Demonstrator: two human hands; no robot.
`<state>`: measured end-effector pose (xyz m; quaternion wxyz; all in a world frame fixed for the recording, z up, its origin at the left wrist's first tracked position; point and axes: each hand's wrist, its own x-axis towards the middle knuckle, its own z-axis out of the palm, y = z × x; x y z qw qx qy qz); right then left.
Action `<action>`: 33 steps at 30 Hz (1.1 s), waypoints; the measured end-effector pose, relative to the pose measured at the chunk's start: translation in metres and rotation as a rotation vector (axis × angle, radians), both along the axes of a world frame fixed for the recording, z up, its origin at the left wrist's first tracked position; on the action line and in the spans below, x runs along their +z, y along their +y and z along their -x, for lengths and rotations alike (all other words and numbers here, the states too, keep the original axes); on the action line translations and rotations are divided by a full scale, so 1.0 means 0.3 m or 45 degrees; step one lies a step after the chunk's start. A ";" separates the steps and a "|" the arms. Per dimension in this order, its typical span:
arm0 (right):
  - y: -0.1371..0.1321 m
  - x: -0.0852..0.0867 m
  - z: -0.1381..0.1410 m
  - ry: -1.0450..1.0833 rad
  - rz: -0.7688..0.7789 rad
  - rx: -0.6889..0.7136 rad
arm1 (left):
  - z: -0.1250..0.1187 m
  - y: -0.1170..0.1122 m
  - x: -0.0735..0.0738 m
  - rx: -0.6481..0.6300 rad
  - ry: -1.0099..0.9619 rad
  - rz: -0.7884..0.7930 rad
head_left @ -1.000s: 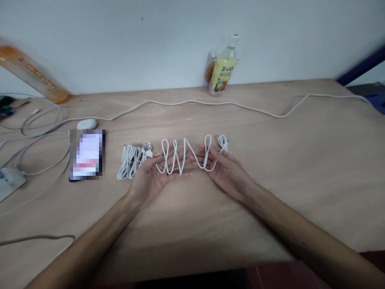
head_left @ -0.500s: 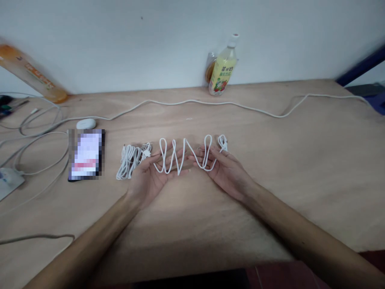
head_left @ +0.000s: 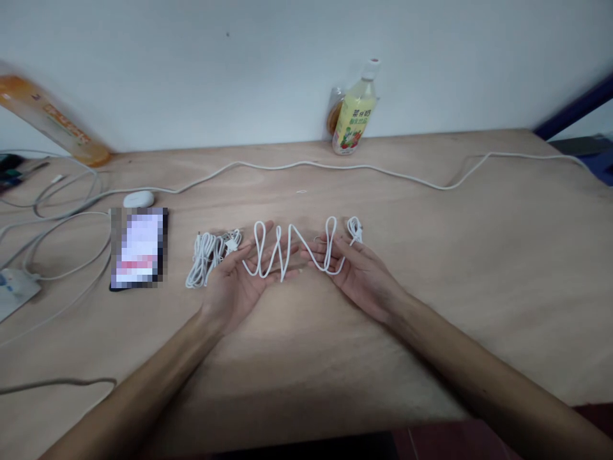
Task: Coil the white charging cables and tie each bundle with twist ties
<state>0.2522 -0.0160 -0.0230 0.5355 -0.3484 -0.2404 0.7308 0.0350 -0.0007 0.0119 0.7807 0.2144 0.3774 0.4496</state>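
Observation:
A white cable, laid out in several zigzag loops, stretches across both my hands above the table. My left hand has its palm turned up, and its thumb and fingers hold the loops at the left end. With palm up as well, my right hand pinches the right-hand loop under its thumb. The fingertips of the two hands nearly meet behind the cable. Just past my left hand lies a bundle of white cable with a small white connector. A smaller coiled cable end shows behind my right thumb.
On the wooden table, a phone and a white earbud case lie at the left, among loose cables and a power strip. One long white cord runs along the back. A yellow drink bottle and an orange-capped bottle lean against the wall.
The middle strands of the looped cable have swayed slightly left. My hands keep nearly the same place and hold; the whole view has shifted down a little.

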 end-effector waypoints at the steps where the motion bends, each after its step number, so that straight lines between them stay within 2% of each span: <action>1: -0.001 0.003 0.001 0.005 0.001 -0.002 | 0.000 0.000 0.001 -0.005 0.004 0.007; 21: -0.003 0.008 0.008 0.068 0.020 0.018 | -0.006 0.002 0.010 0.011 0.001 0.025; 33: -0.005 -0.009 0.009 0.046 0.004 0.007 | 0.008 0.000 -0.003 0.025 -0.022 0.018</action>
